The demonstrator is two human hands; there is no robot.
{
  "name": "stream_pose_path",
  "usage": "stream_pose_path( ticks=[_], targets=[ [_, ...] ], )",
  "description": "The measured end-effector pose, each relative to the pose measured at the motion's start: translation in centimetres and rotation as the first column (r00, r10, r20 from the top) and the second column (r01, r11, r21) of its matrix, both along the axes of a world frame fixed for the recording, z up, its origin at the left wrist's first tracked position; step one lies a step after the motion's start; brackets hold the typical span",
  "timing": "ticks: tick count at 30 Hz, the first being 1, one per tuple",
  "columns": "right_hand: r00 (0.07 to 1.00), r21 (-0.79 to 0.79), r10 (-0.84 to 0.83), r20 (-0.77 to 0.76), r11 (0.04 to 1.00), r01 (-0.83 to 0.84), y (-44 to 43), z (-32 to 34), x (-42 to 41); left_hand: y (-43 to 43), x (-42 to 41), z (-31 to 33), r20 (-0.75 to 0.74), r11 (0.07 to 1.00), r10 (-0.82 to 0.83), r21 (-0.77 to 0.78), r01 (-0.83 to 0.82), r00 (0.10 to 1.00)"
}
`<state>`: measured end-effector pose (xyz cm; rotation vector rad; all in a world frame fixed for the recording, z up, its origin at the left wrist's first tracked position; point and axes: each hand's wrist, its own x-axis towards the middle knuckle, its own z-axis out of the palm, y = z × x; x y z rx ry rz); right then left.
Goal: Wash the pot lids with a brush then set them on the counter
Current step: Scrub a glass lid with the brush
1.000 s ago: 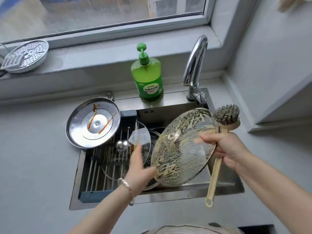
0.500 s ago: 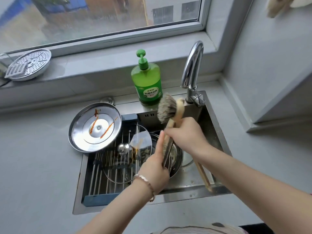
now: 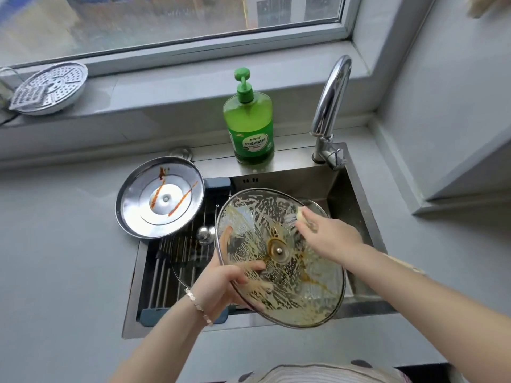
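A large glass pot lid (image 3: pixel 279 288), streaked with yellowish suds, is held flat over the sink, underside up. My left hand (image 3: pixel 224 286) grips its near left rim, fingers showing through the glass. My right hand (image 3: pixel 329 239) lies over the lid's right side, curled round the brush; only a pale bit of the brush (image 3: pixel 300 214) shows at my fingertips. A steel lid (image 3: pixel 160 197) with red sauce streaks leans on the sink's left corner. Another glass lid (image 3: pixel 190 258) with a steel knob lies on the rack in the sink.
A green dish soap bottle (image 3: pixel 250 125) stands on the sink ledge (image 3: pixel 293 153), the chrome faucet (image 3: pixel 330 106) to its right. A perforated steamer plate (image 3: pixel 47 88) rests on the windowsill. Grey counter (image 3: pixel 60 272) surrounds the sink; a wall rises at right.
The soapy glass lid was turned over, from edge-on half a second ago to flat with its underside up. My right hand brought the brush down from near the faucet onto it.
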<state>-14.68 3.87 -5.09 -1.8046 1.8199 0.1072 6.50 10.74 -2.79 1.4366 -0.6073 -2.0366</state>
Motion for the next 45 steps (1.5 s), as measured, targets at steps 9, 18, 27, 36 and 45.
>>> stream_pose_path(
  ticks=[9, 18, 27, 36, 45],
  targets=[
    [0.964, -0.217, 0.195, 0.179, 0.964, -0.155, 2.9, 0.5, 0.4, 0.4, -1.2, 0.8, -0.113, 0.997, -0.040, -0.076, 0.031, 0.993],
    [0.971, -0.224, 0.181, 0.154, 0.964, -0.144, 3.3, 0.8, 0.4, 1.4, -1.8, 1.3, -0.105, 0.996, -0.051, -0.081, 0.042, 0.993],
    [0.928, -0.259, 0.192, 0.320, 0.960, -0.110, 2.8, 3.6, 2.4, 1.7, -1.8, 1.6, -0.133, 0.990, -0.115, -0.095, 0.102, 0.984],
    [0.855, -0.265, 0.134, 0.502, 0.964, 0.005, 0.9, 4.6, 2.4, 1.2, -1.7, 2.1, -0.136, 0.983, -0.163, -0.104, 0.149, 0.977],
    [0.751, -0.150, 0.118, 0.650, 0.988, -0.025, 3.3, 4.4, 2.7, 1.2, -1.2, 2.2, -0.098, 0.983, -0.159, -0.109, 0.149, 0.982]
  ],
)
